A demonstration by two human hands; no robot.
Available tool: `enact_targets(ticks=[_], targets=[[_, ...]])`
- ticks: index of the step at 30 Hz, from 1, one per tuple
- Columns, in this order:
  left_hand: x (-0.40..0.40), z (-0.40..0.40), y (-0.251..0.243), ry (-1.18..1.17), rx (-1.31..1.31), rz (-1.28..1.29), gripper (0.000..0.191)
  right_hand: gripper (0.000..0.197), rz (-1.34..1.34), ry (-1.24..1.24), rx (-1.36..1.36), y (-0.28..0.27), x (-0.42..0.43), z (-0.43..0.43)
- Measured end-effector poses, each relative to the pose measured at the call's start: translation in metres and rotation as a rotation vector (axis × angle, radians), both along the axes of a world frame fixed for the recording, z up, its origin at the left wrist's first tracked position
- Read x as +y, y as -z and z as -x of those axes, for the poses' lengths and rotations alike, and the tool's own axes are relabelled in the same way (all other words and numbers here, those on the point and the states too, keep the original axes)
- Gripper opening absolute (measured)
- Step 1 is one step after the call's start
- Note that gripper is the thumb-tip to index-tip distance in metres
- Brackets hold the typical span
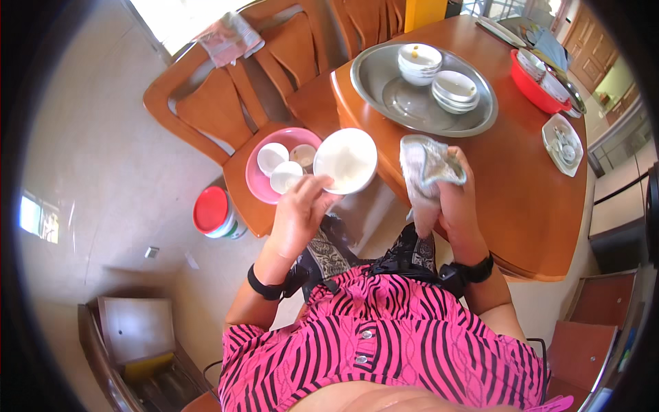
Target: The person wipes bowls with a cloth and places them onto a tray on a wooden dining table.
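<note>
My left hand point(304, 216) grips the rim of a white bowl point(346, 160), its inside turned up towards me. Over the edge of the wooden table point(535, 226), my right hand point(455, 193) holds a crumpled, light-coloured cloth point(425, 162), apart from the bowl. Just beyond my left hand, a pink basin point(256, 180) rests on a chair seat with three white bowls point(273, 158) inside; one shows brownish marks. Two stacks of white bowls point(419, 62) stand in a wide steel basin point(381, 98) on the table, and bits of food cling to the top ones.
A red basin point(535, 90) of bowls and a white dish point(562, 144) holding spoons sit along the table's right side. Wooden chairs point(211, 103) line the left; a patterned cloth point(231, 38) hangs over one backrest. A red-lidded bucket point(211, 210) stands on the floor.
</note>
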State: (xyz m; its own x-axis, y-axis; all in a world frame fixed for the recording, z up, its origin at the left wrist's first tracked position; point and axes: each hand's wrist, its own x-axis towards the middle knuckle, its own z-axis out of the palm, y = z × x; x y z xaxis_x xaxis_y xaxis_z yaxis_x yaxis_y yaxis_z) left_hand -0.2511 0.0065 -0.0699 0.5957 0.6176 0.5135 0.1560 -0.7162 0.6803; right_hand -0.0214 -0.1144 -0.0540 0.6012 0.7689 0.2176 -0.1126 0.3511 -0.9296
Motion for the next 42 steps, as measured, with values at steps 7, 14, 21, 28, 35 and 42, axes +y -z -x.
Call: enact_targets(ticks=[7, 14, 21, 28, 35, 42], targets=[[-0.022, 0.013, 0.047, 0.015, 0.131, -0.122, 0.029, 0.036, 0.130, 0.000, -1.262, -0.006, 0.046, 0.043], [-0.013, 0.021, 0.063, -0.090, 0.101, -0.115, 0.031, 0.076, 0.157, -0.208, -0.840, 0.009, 0.024, 0.045], [-0.015, 0.008, 0.066, -0.040, 0.143, -0.304, 0.041, 0.044, 0.342, -0.532, 0.223, 0.065, 0.053, 0.036], [-0.031, -0.018, 0.069, -0.073, -0.365, 0.490, 0.049, 0.037, 0.161, -0.293, -0.266, 0.071, 0.052, 0.054], [-0.029, -0.031, 0.070, -0.148, -0.363, 0.268, 0.039, 0.047, 0.192, -0.293, -0.189, 0.107, 0.054, 0.053], [-0.018, -0.028, 0.076, -0.108, -0.107, 0.077, 0.059, 0.019, 0.261, -0.263, -0.329, 0.102, 0.057, 0.040]])
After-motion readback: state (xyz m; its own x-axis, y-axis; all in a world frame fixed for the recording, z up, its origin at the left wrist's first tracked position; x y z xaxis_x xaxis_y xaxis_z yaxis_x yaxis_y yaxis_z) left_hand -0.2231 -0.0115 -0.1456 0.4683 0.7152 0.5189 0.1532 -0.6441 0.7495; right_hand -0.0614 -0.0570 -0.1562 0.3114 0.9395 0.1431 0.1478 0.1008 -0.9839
